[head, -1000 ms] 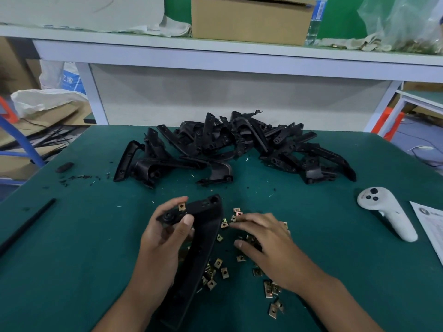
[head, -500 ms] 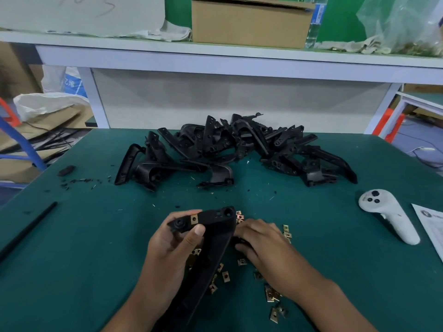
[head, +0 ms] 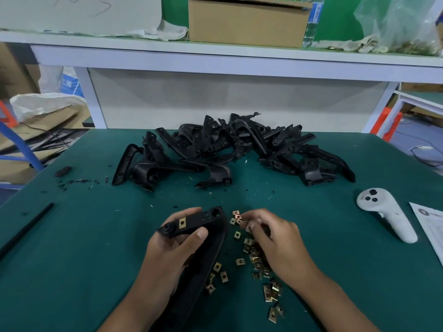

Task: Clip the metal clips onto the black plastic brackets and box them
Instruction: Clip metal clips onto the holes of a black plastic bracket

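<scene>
My left hand (head: pixel 175 245) grips a long black plastic bracket (head: pixel 206 238) near its top end, thumb across its face. One brass-coloured metal clip (head: pixel 182 222) sits on that end of the bracket. My right hand (head: pixel 275 243) hovers just right of the bracket, fingertips pinched on a single metal clip (head: pixel 249 227). Below and around it several loose metal clips (head: pixel 257 262) lie scattered on the green table (head: pixel 84 248). A heap of black plastic brackets (head: pixel 230 149) lies at the far middle of the table.
A white handheld controller (head: pixel 386 213) lies at the right, with a paper sheet (head: pixel 431 231) at the edge. A black rod (head: pixel 26 227) lies at the left. Black plastic scraps (head: pixel 72 180) are strewn far left. A cardboard box (head: pixel 247 22) stands on the shelf behind.
My right hand lifted off the pile of clips with one clip pinched in its fingertips. The left hand turned the bracket's top end a little more towards me.
</scene>
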`<state>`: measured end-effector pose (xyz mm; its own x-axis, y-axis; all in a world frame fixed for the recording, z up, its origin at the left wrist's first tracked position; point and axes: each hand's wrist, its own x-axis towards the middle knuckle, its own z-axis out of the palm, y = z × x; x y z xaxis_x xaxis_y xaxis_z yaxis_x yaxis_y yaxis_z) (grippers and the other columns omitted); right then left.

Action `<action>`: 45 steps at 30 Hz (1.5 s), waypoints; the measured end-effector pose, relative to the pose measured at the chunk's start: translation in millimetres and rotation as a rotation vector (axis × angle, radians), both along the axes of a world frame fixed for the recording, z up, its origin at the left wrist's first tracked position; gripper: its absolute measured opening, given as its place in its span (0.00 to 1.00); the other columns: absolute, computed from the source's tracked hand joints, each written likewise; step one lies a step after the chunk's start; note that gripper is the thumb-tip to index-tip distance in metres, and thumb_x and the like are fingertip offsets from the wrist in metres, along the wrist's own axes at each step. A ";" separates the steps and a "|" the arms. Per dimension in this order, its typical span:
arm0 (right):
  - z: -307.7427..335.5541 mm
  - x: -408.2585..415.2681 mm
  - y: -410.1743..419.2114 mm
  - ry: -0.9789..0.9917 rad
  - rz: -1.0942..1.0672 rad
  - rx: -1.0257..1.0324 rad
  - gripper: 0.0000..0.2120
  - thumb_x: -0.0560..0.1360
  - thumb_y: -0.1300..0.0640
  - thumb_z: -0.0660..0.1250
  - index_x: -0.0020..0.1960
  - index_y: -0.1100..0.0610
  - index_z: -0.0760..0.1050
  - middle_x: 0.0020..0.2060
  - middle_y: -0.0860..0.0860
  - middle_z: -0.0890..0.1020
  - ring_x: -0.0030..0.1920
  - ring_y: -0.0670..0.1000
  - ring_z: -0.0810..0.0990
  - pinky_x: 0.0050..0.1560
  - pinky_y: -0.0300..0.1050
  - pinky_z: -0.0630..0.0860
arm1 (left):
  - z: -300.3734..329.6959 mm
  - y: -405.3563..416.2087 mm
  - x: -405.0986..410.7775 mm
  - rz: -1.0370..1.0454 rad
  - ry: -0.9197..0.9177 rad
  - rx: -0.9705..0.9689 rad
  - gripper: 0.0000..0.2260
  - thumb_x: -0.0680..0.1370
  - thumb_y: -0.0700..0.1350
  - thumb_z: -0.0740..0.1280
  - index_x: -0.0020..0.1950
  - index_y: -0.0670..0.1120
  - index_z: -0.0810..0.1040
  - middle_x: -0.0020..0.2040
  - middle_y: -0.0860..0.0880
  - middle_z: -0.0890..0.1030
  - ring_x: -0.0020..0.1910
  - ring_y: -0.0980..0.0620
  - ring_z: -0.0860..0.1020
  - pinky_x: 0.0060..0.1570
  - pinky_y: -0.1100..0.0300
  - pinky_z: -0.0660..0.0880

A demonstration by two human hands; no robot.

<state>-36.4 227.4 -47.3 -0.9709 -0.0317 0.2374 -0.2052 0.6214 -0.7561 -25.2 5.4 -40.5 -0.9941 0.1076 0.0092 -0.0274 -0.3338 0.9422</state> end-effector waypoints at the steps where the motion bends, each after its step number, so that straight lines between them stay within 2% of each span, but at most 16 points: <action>1: 2.3 -0.2 0.2 -0.041 0.006 -0.076 0.09 0.83 0.58 0.64 0.58 0.47 0.80 0.47 0.39 0.86 0.49 0.37 0.82 0.47 0.29 0.75 | 1.1 0.1 1.0 -0.013 0.008 -0.016 0.16 0.68 0.49 0.75 0.55 0.52 0.85 0.49 0.43 0.87 0.45 0.48 0.85 0.38 0.62 0.80; 3: 7.2 -0.2 0.4 -0.180 0.058 -0.324 0.09 0.83 0.59 0.64 0.59 0.48 0.80 0.49 0.42 0.87 0.50 0.40 0.84 0.47 0.31 0.76 | 2.9 0.8 3.2 -0.044 0.016 -0.059 0.14 0.69 0.50 0.75 0.54 0.51 0.85 0.49 0.44 0.86 0.46 0.50 0.85 0.39 0.64 0.79; 6: 14.2 0.1 -0.3 -0.324 0.109 -0.660 0.10 0.80 0.57 0.67 0.60 0.54 0.80 0.50 0.50 0.87 0.46 0.44 0.84 0.42 0.35 0.77 | 3.5 3.0 5.6 -0.078 0.027 -0.107 0.10 0.70 0.48 0.80 0.49 0.48 0.85 0.42 0.46 0.83 0.41 0.52 0.81 0.37 0.63 0.78; 8: 18.3 1.0 -2.0 -0.360 0.141 -0.843 0.12 0.74 0.55 0.71 0.56 0.57 0.83 0.47 0.53 0.87 0.41 0.45 0.82 0.37 0.36 0.76 | 4.2 4.7 7.1 -0.119 0.043 -0.122 0.07 0.71 0.49 0.76 0.46 0.48 0.85 0.39 0.48 0.82 0.38 0.53 0.80 0.35 0.63 0.77; 10: 21.2 1.7 -3.5 -0.378 0.167 -0.923 0.09 0.70 0.51 0.75 0.47 0.54 0.85 0.40 0.52 0.84 0.36 0.44 0.78 0.34 0.35 0.75 | 4.8 6.2 8.3 -0.182 0.066 -0.136 0.05 0.71 0.48 0.78 0.44 0.48 0.85 0.36 0.49 0.81 0.36 0.54 0.80 0.34 0.64 0.76; 13: 22.4 3.6 -4.5 -0.389 0.198 -0.933 0.06 0.67 0.48 0.76 0.40 0.50 0.84 0.34 0.48 0.81 0.32 0.43 0.76 0.33 0.35 0.74 | 3.6 7.5 9.8 -0.234 0.140 -0.201 0.10 0.71 0.51 0.78 0.49 0.50 0.85 0.43 0.51 0.84 0.44 0.55 0.82 0.43 0.66 0.76; 15: 22.9 4.4 -4.6 -0.401 0.222 -0.953 0.06 0.66 0.49 0.77 0.40 0.50 0.85 0.35 0.49 0.82 0.33 0.43 0.77 0.35 0.35 0.76 | 2.1 8.2 11.0 -0.261 0.202 -0.259 0.13 0.70 0.54 0.76 0.53 0.54 0.85 0.49 0.52 0.84 0.51 0.55 0.82 0.50 0.67 0.75; 17: 23.3 4.5 -4.3 -0.430 0.230 -0.979 0.06 0.67 0.52 0.77 0.44 0.51 0.86 0.40 0.51 0.85 0.36 0.44 0.81 0.39 0.36 0.79 | 0.5 8.8 12.4 -0.278 0.249 -0.289 0.14 0.71 0.54 0.75 0.56 0.57 0.83 0.51 0.54 0.84 0.53 0.57 0.81 0.51 0.69 0.74; 20: 22.7 4.1 -3.6 -0.442 0.254 -0.956 0.09 0.71 0.58 0.76 0.51 0.54 0.86 0.46 0.55 0.86 0.43 0.47 0.84 0.44 0.38 0.80 | -0.7 8.3 12.8 -0.288 0.265 -0.270 0.14 0.73 0.53 0.74 0.58 0.57 0.83 0.52 0.56 0.83 0.52 0.59 0.81 0.51 0.70 0.74; 22: 24.1 5.4 -4.7 -0.423 0.260 -0.902 0.12 0.70 0.55 0.78 0.53 0.53 0.86 0.47 0.55 0.87 0.46 0.48 0.84 0.45 0.38 0.79 | -0.5 8.3 12.6 -0.301 0.274 -0.281 0.14 0.74 0.53 0.74 0.58 0.56 0.83 0.52 0.55 0.84 0.52 0.59 0.81 0.50 0.71 0.74; 25: 26.3 7.5 -5.6 -0.420 0.257 -0.855 0.14 0.68 0.50 0.79 0.52 0.50 0.85 0.46 0.52 0.87 0.48 0.48 0.84 0.48 0.39 0.79 | -1.5 9.5 13.0 -0.314 0.314 -0.340 0.11 0.74 0.53 0.74 0.55 0.54 0.83 0.48 0.52 0.83 0.49 0.58 0.81 0.49 0.70 0.74; 29: 27.4 9.2 -6.1 -0.425 0.268 -0.826 0.12 0.66 0.49 0.79 0.49 0.49 0.86 0.45 0.50 0.86 0.52 0.51 0.83 0.56 0.45 0.76 | -3.4 9.8 13.5 -0.310 0.312 -0.369 0.10 0.73 0.55 0.74 0.47 0.50 0.83 0.39 0.53 0.79 0.40 0.58 0.77 0.41 0.68 0.72; 35: 31.8 13.2 -9.8 -0.462 0.324 -0.719 0.12 0.65 0.48 0.79 0.46 0.51 0.87 0.40 0.48 0.83 0.44 0.45 0.81 0.47 0.36 0.77 | -4.4 9.4 15.0 -0.305 0.288 -0.384 0.07 0.70 0.55 0.76 0.40 0.53 0.82 0.33 0.58 0.76 0.34 0.60 0.74 0.37 0.70 0.69; 38: 32.2 13.5 -10.2 -0.488 0.344 -0.695 0.09 0.66 0.50 0.79 0.45 0.51 0.87 0.41 0.48 0.85 0.45 0.45 0.82 0.47 0.36 0.77 | -4.9 9.3 14.8 -0.304 0.290 -0.374 0.09 0.70 0.54 0.77 0.39 0.51 0.81 0.33 0.55 0.76 0.34 0.57 0.73 0.36 0.68 0.69; 43: 31.6 12.7 -9.4 -0.460 0.345 -0.661 0.19 0.60 0.37 0.82 0.44 0.49 0.87 0.43 0.49 0.87 0.49 0.48 0.83 0.52 0.39 0.79 | -6.6 8.3 14.1 -0.307 0.309 -0.395 0.12 0.71 0.54 0.77 0.43 0.48 0.81 0.36 0.44 0.78 0.37 0.54 0.75 0.38 0.65 0.71; 45: 31.6 12.7 -8.9 -0.434 0.354 -0.670 0.19 0.60 0.37 0.81 0.42 0.49 0.87 0.44 0.49 0.87 0.51 0.48 0.84 0.53 0.38 0.79 | -6.7 8.7 13.6 -0.320 0.313 -0.396 0.11 0.71 0.54 0.77 0.45 0.49 0.81 0.39 0.43 0.79 0.38 0.55 0.76 0.40 0.65 0.72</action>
